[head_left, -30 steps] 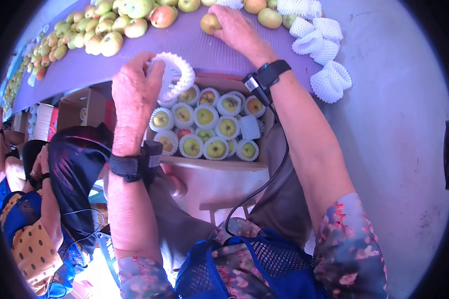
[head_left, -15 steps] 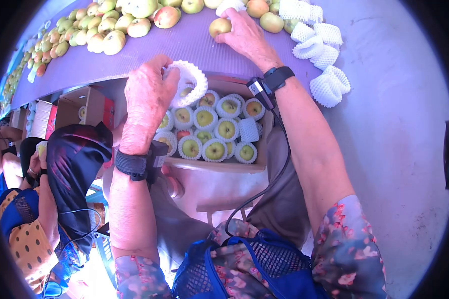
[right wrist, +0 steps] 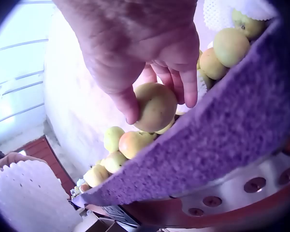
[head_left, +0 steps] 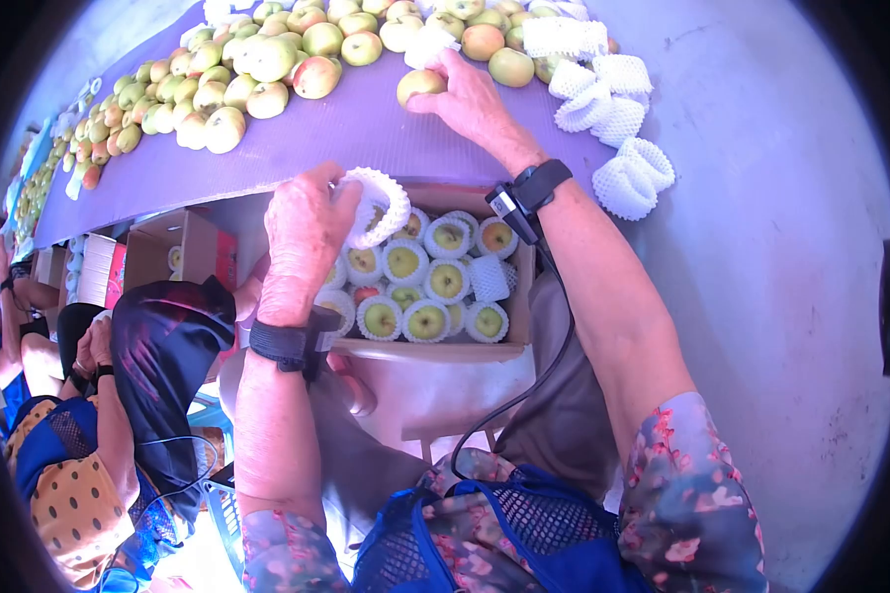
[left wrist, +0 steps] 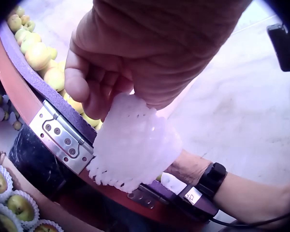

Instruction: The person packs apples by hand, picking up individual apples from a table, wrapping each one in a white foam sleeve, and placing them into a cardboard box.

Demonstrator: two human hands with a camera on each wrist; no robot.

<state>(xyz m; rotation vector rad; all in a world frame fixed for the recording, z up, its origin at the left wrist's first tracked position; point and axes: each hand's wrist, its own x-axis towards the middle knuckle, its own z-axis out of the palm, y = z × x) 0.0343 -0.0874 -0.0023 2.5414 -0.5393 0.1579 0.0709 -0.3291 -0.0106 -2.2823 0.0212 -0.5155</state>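
In the head view my left hand pinches the edge of a white foam net sleeve, its round mouth open, above the near-left part of the box. The left wrist view shows this sleeve hanging below the fingers. My right hand grips a yellow-green apple over the purple table mat. In the right wrist view, thumb and fingers sit on either side of the apple. Another white foam sleeve lies just beyond the right hand.
Below the table edge stands a cardboard box with several sleeved apples. A long heap of loose apples covers the back of the mat. More foam sleeves lie at right. Another person sits at left.
My left hand has moved right and nearer my body with the sleeve, over the box. The right hand keeps hold of the apple in about the same place. The head view has tilted slightly.
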